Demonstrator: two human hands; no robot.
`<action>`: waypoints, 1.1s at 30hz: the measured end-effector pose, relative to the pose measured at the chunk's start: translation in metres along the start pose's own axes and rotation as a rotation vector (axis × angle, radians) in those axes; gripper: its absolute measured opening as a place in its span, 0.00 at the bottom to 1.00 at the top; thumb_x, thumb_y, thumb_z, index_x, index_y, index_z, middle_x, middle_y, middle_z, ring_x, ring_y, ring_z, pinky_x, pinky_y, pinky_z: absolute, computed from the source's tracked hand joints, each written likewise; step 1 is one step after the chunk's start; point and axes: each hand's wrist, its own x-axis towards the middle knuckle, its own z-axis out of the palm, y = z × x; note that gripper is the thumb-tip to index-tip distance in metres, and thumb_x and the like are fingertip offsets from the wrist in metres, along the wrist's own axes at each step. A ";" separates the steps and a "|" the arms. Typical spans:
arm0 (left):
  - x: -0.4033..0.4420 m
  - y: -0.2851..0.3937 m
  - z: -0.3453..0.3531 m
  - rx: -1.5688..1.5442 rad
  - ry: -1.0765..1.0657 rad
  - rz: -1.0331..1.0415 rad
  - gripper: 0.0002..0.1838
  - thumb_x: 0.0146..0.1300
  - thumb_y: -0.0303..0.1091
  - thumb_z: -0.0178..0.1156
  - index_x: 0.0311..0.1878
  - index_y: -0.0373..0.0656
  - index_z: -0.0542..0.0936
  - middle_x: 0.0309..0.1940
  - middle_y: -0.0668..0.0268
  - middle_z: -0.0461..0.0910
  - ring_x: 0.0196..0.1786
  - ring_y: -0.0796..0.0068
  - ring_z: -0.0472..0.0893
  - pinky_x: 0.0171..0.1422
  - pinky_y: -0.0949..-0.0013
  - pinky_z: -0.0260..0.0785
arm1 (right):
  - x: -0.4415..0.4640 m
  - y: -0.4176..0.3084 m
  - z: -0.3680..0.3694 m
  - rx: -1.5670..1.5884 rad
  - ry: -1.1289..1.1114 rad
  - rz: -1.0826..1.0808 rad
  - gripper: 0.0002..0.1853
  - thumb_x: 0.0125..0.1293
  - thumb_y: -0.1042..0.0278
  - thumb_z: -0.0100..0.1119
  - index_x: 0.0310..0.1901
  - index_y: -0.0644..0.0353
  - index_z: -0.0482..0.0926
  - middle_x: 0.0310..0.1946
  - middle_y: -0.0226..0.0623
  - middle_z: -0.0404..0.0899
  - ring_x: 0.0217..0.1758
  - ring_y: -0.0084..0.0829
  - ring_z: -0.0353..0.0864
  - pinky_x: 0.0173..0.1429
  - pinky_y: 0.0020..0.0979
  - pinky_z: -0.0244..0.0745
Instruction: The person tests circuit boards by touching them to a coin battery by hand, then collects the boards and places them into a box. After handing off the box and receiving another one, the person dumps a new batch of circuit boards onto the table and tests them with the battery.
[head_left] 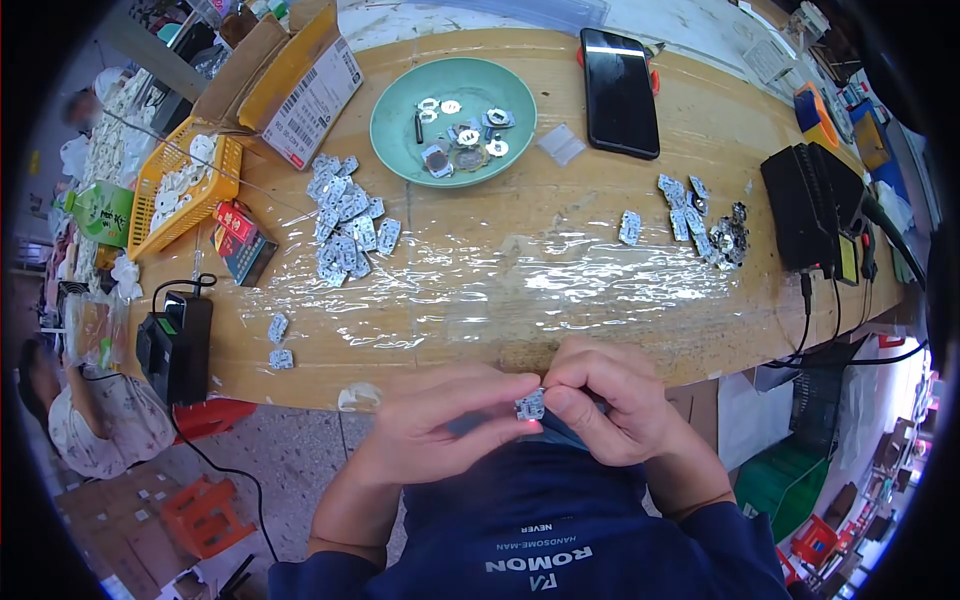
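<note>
Between my two hands, just off the table's front edge, is a small silvery circuit module. My left hand grips it from the left, index finger above and thumb below. My right hand is closed in a pinch at the module's right side; whether something tiny is also in those fingers is hidden. A red glow shows at the lower edge of the module, by my left thumb. A heap of similar modules lies at the left, and two single modules lie nearer the front edge. Another small group of modules sits at the right.
A green plate holds round metal parts. Beyond it lie a phone and a clear plastic bag. Cardboard box, yellow basket and black adapter stand left. Black devices with cables stand right. Another person sits left.
</note>
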 end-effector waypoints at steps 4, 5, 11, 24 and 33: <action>-0.002 0.004 0.000 0.077 0.007 0.005 0.24 0.55 0.17 0.81 0.57 0.33 0.88 0.38 0.57 0.90 0.36 0.76 0.88 0.38 0.76 0.80 | 0.000 -0.003 0.000 -0.012 -0.008 0.021 0.02 0.74 0.80 0.64 0.42 0.67 0.80 0.31 0.39 0.81 0.29 0.32 0.77 0.33 0.33 0.70; -0.004 0.004 0.000 0.095 0.022 -0.013 0.24 0.56 0.17 0.80 0.58 0.32 0.88 0.39 0.57 0.90 0.35 0.75 0.88 0.38 0.76 0.80 | -0.002 -0.001 0.001 -0.001 0.043 0.040 0.02 0.75 0.79 0.62 0.42 0.66 0.79 0.31 0.38 0.80 0.29 0.30 0.75 0.33 0.32 0.68; -0.013 0.016 -0.007 0.099 0.227 -0.135 0.24 0.58 0.15 0.76 0.60 0.32 0.86 0.44 0.56 0.87 0.35 0.75 0.88 0.38 0.76 0.80 | -0.013 0.000 0.004 0.282 0.271 0.207 0.07 0.81 0.74 0.53 0.41 0.64 0.77 0.33 0.32 0.76 0.32 0.22 0.68 0.37 0.26 0.64; 0.034 0.023 -0.109 0.953 0.237 -0.201 0.30 0.67 0.19 0.67 0.73 0.45 0.81 0.38 0.61 0.74 0.38 0.68 0.76 0.46 0.67 0.71 | -0.013 -0.002 0.003 0.084 0.169 0.149 0.06 0.80 0.75 0.54 0.42 0.66 0.78 0.33 0.33 0.75 0.34 0.22 0.67 0.41 0.26 0.64; -0.014 0.050 -0.142 1.134 0.386 -0.420 0.09 0.65 0.26 0.72 0.47 0.36 0.86 0.37 0.61 0.84 0.29 0.72 0.77 0.36 0.66 0.71 | -0.012 -0.003 0.002 0.079 0.144 0.161 0.06 0.80 0.75 0.55 0.42 0.67 0.78 0.33 0.33 0.75 0.34 0.21 0.66 0.40 0.26 0.63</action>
